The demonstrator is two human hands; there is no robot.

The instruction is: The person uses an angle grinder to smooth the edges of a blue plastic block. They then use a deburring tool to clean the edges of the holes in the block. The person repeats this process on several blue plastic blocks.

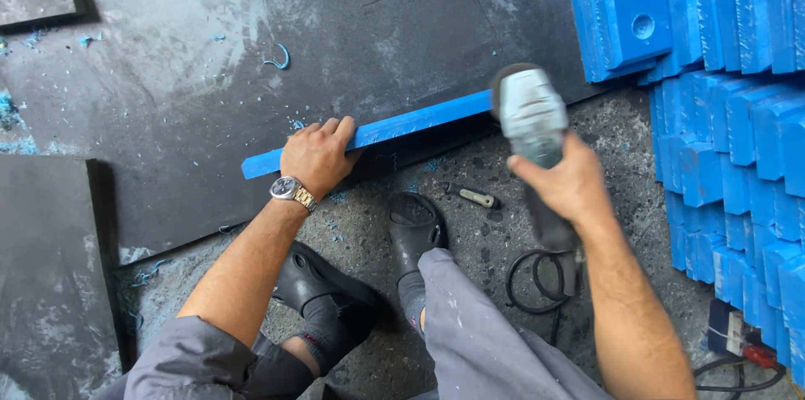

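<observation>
Fingers of the left hand (317,157) lie flat and close together on top of a long blue strip (394,127), pressing it down near its left end; the thumb hooks over the near edge. Wristwatch (293,191) on that wrist. Right hand (570,184) is wrapped shut around the grey body of a handheld power tool (531,119), thumb along its near side, fingers curled under. The tool's rounded head sits against the right end of the strip, touching it.

The strip runs slantwise, low at left, higher at right, along the near edge of a large dark slab (335,39) that lies flat on the floor. Between the two hands a good stretch of the strip is bare. Left of the left hand only a short stub of strip sticks out.

Blue shavings (277,56) are scattered over the slab, well apart from the strip. Just below the strip's edge, on the speckled concrete floor (495,236), lies a small metal key-like tool (472,194), near the person's dark shoes (415,228). The tool's black cord (528,283) loops beside the right forearm. Stacked blue blocks (729,106) wall off the right side, close to the tool's head. A second dark slab (50,274) lies at lower left.
</observation>
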